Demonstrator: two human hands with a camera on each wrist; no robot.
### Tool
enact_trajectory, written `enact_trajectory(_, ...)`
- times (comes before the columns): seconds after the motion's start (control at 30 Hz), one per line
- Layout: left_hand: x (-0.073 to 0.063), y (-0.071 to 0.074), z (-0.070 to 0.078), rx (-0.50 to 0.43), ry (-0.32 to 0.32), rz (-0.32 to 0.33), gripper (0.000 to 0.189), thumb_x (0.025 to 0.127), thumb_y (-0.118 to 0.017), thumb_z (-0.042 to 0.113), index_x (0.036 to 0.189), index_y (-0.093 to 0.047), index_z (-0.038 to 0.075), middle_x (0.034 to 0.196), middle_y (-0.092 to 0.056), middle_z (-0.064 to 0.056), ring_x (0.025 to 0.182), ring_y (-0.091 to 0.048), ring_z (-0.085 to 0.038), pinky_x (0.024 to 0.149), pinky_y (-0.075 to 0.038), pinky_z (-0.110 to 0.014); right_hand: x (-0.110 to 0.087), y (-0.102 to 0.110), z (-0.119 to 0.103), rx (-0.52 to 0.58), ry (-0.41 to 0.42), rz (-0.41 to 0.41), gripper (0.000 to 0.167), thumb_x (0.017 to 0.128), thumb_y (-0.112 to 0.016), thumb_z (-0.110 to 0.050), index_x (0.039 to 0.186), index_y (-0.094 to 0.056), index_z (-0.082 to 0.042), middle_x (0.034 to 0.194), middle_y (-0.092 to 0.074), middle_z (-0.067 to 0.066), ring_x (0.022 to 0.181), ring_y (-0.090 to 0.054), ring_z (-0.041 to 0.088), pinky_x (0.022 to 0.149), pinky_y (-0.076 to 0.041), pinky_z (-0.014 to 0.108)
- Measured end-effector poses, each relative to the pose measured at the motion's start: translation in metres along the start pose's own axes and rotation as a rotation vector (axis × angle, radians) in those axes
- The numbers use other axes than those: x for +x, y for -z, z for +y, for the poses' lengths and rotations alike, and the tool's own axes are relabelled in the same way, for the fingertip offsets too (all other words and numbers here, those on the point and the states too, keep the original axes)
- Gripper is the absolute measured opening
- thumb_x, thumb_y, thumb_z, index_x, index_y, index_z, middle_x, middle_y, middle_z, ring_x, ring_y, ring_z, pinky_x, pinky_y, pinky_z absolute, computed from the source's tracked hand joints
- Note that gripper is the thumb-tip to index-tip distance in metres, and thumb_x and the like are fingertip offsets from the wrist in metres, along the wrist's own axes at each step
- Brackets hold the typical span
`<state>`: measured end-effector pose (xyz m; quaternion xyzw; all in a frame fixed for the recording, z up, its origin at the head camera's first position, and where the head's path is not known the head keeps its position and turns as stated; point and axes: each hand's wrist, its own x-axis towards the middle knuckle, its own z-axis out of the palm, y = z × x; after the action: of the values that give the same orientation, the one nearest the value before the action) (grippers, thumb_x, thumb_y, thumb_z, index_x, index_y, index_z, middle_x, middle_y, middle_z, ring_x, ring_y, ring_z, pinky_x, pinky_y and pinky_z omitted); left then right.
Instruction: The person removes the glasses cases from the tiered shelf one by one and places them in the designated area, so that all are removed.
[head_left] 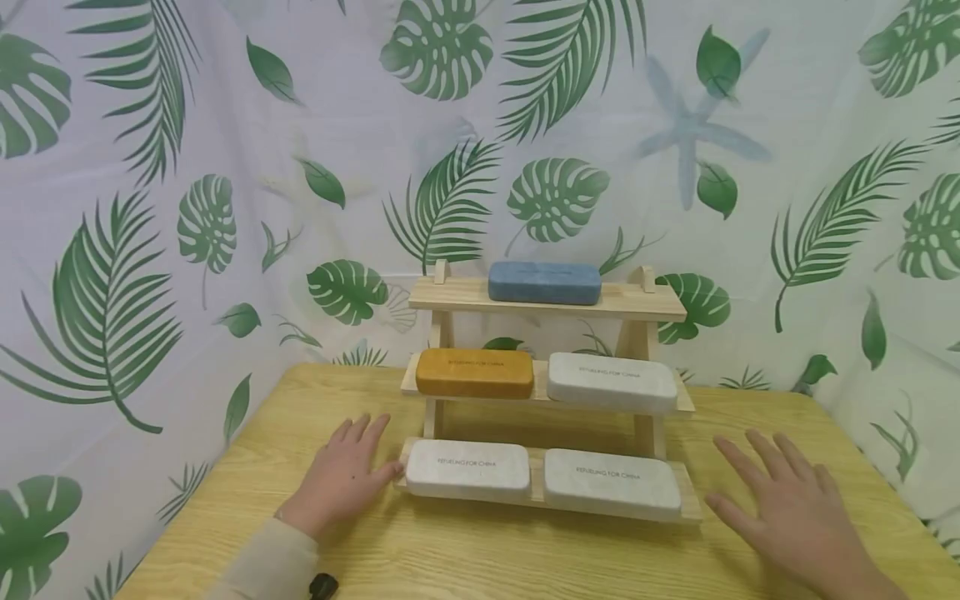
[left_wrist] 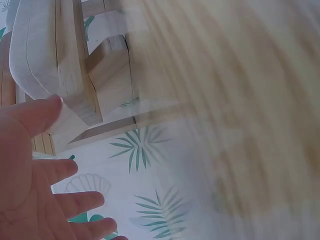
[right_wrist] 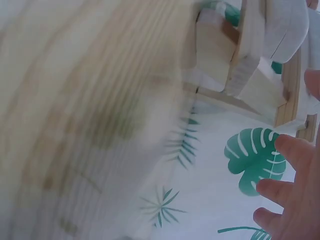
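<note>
Leafy backdrop (head_left: 555, 200), wood-grain table (head_left: 480, 554) — tiered rack (head_left: 633, 298) mid-table, five cases (head_left: 468, 471) on it. Left hand (head_left: 343, 479) spread, thumb at rack's near left end; right hand (head_left: 797, 515) wide, just right of it. Seemingly framing the rack — gripping calls for closing inward.

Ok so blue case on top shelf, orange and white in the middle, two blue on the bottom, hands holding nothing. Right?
One error: the bottom-left case and bottom-right case are white, not blue; see the head view. Rest holds: blue case on top, orange case and white case in the middle, left hand and right hand holding nothing.
</note>
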<state>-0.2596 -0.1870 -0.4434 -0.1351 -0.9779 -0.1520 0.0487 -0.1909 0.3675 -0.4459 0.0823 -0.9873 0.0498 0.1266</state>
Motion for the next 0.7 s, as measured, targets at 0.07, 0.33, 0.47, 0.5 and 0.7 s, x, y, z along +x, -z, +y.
enact_trajectory(0.07, 0.001, -0.001, 0.001, -0.016, -0.002, -0.008, 0.078, 0.099, -0.06, 0.052, 0.159, -0.033, 0.009, 0.156, -0.035, -0.026, 0.142, -0.031, -0.05, 0.106, -0.031, -0.069, 0.0, 0.001, -0.004, 0.017, 0.016, 0.017, 0.079, 0.097, -0.057, -0.062, 0.159, -0.033, -0.019, 0.154, -0.03, 0.03, 0.139, -0.019, 0.06, 0.094, -0.018, 0.085)
enact_trajectory(0.33, 0.005, -0.003, 0.003, -0.156, 0.029, -0.059, 0.076, 0.099, -0.062, 0.044, 0.158, -0.032, 0.008, 0.154, -0.041, -0.022, 0.138, -0.041, -0.044, 0.108, -0.035, -0.062, 0.003, 0.004, -0.02, 0.08, 0.08, 0.073, 0.074, 0.096, -0.062, -0.056, 0.155, -0.041, -0.018, 0.152, -0.037, 0.029, 0.137, -0.027, 0.058, 0.093, -0.027, 0.079)
enact_trajectory(0.47, 0.008, -0.006, 0.004, -0.324, 0.072, -0.112, 0.076, 0.099, -0.064, 0.037, 0.159, -0.03, 0.005, 0.154, -0.04, -0.023, 0.138, -0.041, -0.043, 0.11, -0.034, -0.061, 0.004, 0.005, -0.029, 0.121, 0.121, 0.099, 0.071, 0.096, -0.065, -0.051, 0.154, -0.043, -0.016, 0.15, -0.038, 0.029, 0.136, -0.029, 0.057, 0.098, -0.028, 0.075)
enact_trajectory(0.5, 0.009, -0.007, 0.004, -0.364, 0.086, -0.124, 0.075, 0.099, -0.064, 0.036, 0.159, -0.029, 0.005, 0.154, -0.041, -0.023, 0.137, -0.043, -0.043, 0.109, -0.035, -0.061, 0.004, 0.005, -0.031, 0.126, 0.132, 0.111, 0.071, 0.095, -0.066, -0.05, 0.154, -0.044, -0.016, 0.15, -0.039, 0.029, 0.135, -0.03, 0.057, 0.099, -0.027, 0.074)
enact_trajectory(0.7, 0.013, -0.014, 0.005, -0.498, 0.15, -0.167, 0.07, 0.101, -0.062, 0.031, 0.158, -0.03, 0.007, 0.144, -0.052, -0.02, 0.126, -0.056, -0.038, 0.103, -0.042, -0.059, 0.005, 0.005, -0.044, 0.177, 0.149, 0.105, 0.071, 0.095, -0.068, -0.05, 0.153, -0.045, -0.016, 0.151, -0.039, 0.028, 0.135, -0.032, 0.056, 0.101, -0.026, 0.074)
